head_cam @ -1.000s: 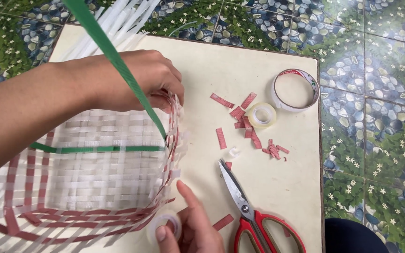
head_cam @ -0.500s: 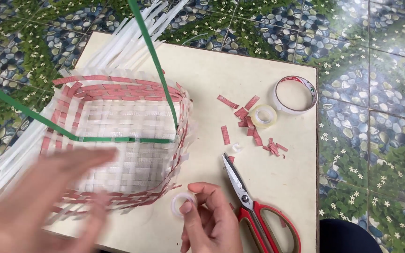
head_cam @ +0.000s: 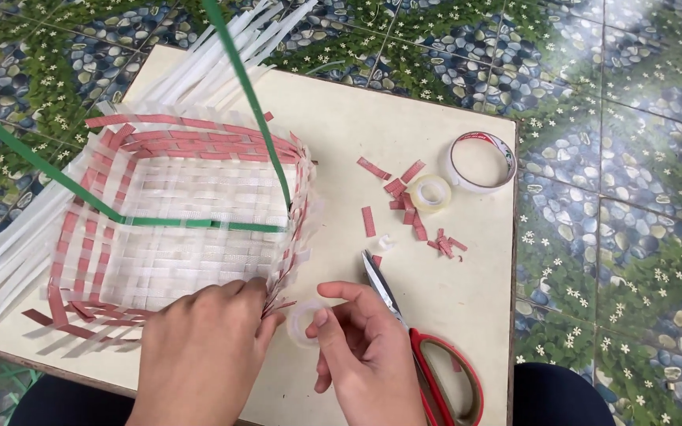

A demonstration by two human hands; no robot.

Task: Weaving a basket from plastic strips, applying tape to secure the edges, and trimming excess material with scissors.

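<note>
A: Nearest first?
B: Right hand (head_cam: 369,355), fingers pinched round a small clear tape roll (head_cam: 303,322), just beside the red-handled scissors (head_cam: 424,347). Left hand (head_cam: 203,343), fingers curled, pressing the near corner of the woven basket (head_cam: 175,213).
A: Basket where?
B: On the beige table (head_cam: 341,134), left side. Red strips in its walls, green strip (head_cam: 199,223) across the bottom.
A: Farther out?
B: Red strip scraps (head_cam: 404,201), small tape roll (head_cam: 429,192), big tape roll (head_cam: 480,162).

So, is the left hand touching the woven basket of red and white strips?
Touching. The head view shows the left hand with its fingertips pressed on the near corner of the woven basket of red and white strips, no gap between them.
</note>
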